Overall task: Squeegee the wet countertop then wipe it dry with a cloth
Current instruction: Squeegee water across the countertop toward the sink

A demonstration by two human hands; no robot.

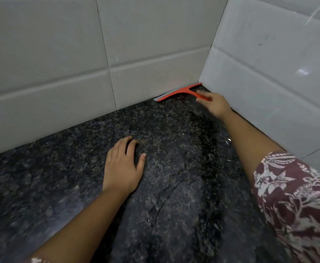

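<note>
An orange squeegee (180, 91) with a grey rubber blade lies in the far corner of the dark speckled granite countertop (60, 177), its blade along the foot of the back wall. My right hand (213, 104) is stretched out to that corner and grips the squeegee's handle. My left hand (124, 166) rests flat on the counter in the middle, fingers spread, holding nothing. A wet sheen and water streaks show on the stone between and in front of my hands. No cloth is in view.
Pale grey tiled walls (60, 54) close the counter at the back and on the right (269, 82), meeting in a corner just behind the squeegee. My right forearm, in a maroon patterned sleeve (295, 196), crosses the counter's right side.
</note>
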